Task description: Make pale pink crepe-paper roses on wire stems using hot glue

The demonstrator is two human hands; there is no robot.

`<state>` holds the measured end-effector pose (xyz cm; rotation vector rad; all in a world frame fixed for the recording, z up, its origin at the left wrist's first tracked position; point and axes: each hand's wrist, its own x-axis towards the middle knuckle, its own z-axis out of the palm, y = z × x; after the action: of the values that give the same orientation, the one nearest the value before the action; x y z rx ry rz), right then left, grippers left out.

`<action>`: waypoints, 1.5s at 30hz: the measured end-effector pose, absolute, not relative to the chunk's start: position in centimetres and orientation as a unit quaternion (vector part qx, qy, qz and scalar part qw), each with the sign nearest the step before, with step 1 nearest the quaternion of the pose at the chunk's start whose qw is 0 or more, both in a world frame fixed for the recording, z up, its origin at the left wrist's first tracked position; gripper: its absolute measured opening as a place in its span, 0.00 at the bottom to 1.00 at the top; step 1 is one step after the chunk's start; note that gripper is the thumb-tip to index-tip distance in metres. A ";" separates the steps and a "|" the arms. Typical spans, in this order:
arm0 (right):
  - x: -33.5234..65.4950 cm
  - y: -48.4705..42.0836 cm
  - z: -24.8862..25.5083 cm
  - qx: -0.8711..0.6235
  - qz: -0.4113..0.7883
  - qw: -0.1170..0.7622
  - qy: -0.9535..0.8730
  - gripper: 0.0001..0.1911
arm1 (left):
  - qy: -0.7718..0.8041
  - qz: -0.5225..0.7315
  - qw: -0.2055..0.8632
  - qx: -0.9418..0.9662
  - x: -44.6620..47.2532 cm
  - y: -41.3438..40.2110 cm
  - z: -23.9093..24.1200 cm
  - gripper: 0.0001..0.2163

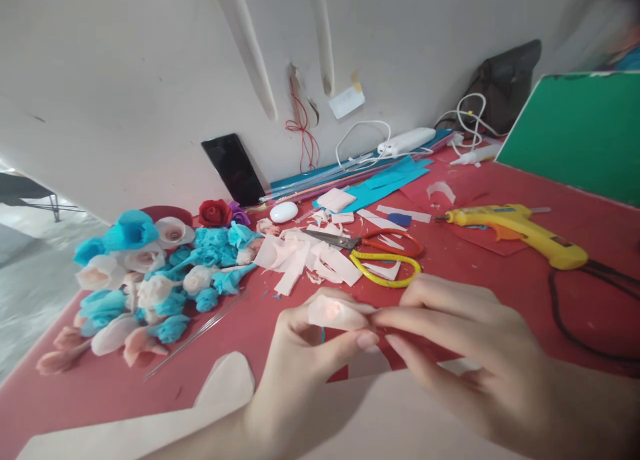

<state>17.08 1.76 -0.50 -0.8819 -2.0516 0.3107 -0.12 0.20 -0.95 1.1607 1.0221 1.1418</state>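
My left hand (300, 360) is closed around a pale pink crepe-paper flower (333, 313), with thumb and index finger on either side of it. The flower lies tilted, its opening toward me, and a brighter pink centre shows inside. From the right, my right hand (465, 333) pinches the narrow end of the same flower between its fingertips. Just beyond my hands lie scissors (330, 239) with one red and one yellow handle. They rest among pale pink paper scraps (295, 263) on the red tabletop (280, 320).
Finished blue and pink paper flowers (170, 280) crowd the left side, near thin wires (195, 337). A yellow glue gun (520, 230) with a black cable lies right. Behind are blue paper strips (385, 180), a phone (234, 170) against the wall and a green board (580, 137).
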 end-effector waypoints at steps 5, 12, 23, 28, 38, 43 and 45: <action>17.4 1.5 -0.3 -0.343 0.181 0.444 -0.808 0.06 | 0.412 0.499 0.596 0.476 -0.3 0.4 -1.2 0.03; 17.6 1.6 -1.3 -0.389 0.272 0.412 -0.778 0.10 | 0.393 0.508 0.615 0.458 -0.2 0.4 -1.1 0.02; 17.5 1.6 -0.7 -0.347 0.313 0.389 -0.794 0.06 | 0.405 0.499 0.676 0.360 1.2 0.0 0.1 0.04; 17.7 2.0 -0.4 -0.338 0.305 0.363 -0.813 0.09 | 0.454 0.476 0.651 0.378 0.9 0.0 0.5 0.06; 19.2 3.7 0.4 -0.326 0.317 0.250 -0.855 0.09 | 0.502 0.377 0.588 0.510 0.0 0.6 -0.2 0.04; 19.3 4.0 0.0 -0.333 0.316 0.242 -0.855 0.09 | 0.543 0.328 0.529 0.565 0.2 0.6 0.0 0.04; 19.4 4.0 0.0 -0.333 0.313 0.243 -0.856 0.09 | 0.549 0.321 0.507 0.581 0.3 0.6 0.0 0.02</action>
<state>19.38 4.04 0.02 -0.9109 -2.3385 0.8553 0.29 0.64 -0.03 1.4012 1.3245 0.7732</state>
